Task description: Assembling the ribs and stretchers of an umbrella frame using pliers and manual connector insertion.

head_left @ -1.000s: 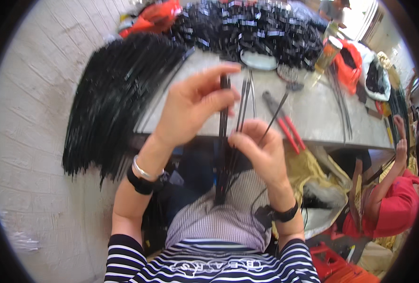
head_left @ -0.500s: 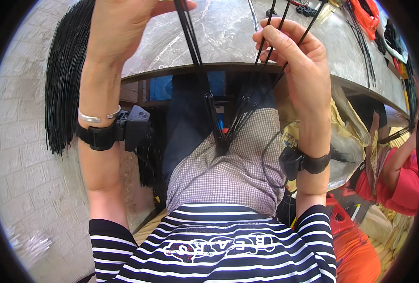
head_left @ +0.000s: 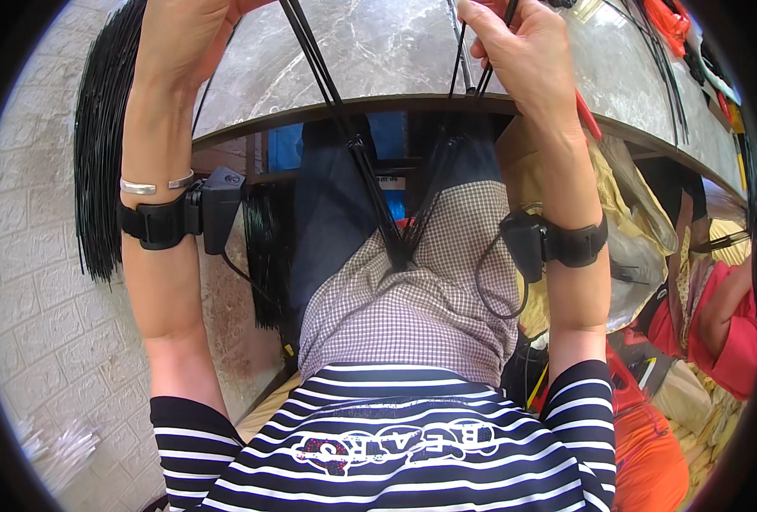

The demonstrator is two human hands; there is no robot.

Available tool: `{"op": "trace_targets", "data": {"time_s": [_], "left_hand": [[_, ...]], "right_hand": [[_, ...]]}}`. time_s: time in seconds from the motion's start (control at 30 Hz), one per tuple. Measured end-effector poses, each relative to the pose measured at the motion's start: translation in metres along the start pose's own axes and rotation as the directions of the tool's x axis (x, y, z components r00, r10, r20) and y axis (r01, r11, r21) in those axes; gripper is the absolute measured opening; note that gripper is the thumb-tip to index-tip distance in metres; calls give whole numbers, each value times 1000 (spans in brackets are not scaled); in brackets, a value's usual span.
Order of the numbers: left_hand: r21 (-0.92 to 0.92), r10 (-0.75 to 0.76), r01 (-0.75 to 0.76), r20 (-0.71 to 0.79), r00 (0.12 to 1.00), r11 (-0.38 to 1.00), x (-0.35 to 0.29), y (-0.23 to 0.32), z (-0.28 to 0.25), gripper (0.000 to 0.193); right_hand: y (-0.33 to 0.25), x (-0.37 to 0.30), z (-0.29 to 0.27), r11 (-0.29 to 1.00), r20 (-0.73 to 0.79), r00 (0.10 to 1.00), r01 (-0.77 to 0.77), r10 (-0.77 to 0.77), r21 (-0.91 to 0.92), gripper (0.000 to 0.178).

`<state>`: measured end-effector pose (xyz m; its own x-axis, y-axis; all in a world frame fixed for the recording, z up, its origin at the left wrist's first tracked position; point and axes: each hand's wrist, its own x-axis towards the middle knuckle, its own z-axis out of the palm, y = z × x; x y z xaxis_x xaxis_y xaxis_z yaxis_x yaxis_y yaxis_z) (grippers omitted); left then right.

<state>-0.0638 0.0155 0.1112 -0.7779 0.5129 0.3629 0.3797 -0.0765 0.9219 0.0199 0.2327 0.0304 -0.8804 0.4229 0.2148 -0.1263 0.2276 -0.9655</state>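
Note:
A bundle of thin black strands (head_left: 387, 222) rises from my lap and splits into a V, with a braided or bound section low in each arm. The left group of strands (head_left: 312, 55) runs up to the fingers of my left hand (head_left: 186, 38), which are mostly cut off by the upper edge; the hand appears closed on them. My right hand (head_left: 527, 55) pinches the right group of strands (head_left: 483, 81) between thumb and fingers, while one strand (head_left: 457, 64) stands a little apart. The lower ends meet at a dark point against my checked apron (head_left: 404, 333).
A grey marble-patterned table (head_left: 378, 51) lies ahead, its dark edge under my wrists. A thick sheaf of black strands (head_left: 101, 154) hangs at the left, and loose strands (head_left: 664, 72) lie at the right. Another person in red (head_left: 719, 324) is at far right, near an orange bag (head_left: 647, 456).
Both hands have moved farther up and away, the left one also leftward. The V of strands is wider in its left arm, and the right strands are drawn closer together.

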Motion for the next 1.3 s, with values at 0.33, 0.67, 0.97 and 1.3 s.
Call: {"op": "trace_targets", "data": {"time_s": [0.33, 0.67, 0.97, 1.3], "left_hand": [[-51, -16, 17, 20, 1000, 999, 2, -6, -8, 16], [2, 20, -20, -55, 998, 1000, -4, -6, -2, 16], [0, 1, -1, -69, 998, 1000, -2, 1, -5, 16], [9, 94, -93, -69, 993, 996, 5, 10, -14, 23]], "right_hand": [[17, -3, -15, 923, 112, 993, -23, -21, 383, 19], [46, -6, -57, 619, 467, 860, -257, -204, 742, 33], [21, -15, -49, 815, 396, 903, -101, -165, 570, 20], [-23, -12, -34, 813, 353, 917, -58, -186, 579, 19]]}}
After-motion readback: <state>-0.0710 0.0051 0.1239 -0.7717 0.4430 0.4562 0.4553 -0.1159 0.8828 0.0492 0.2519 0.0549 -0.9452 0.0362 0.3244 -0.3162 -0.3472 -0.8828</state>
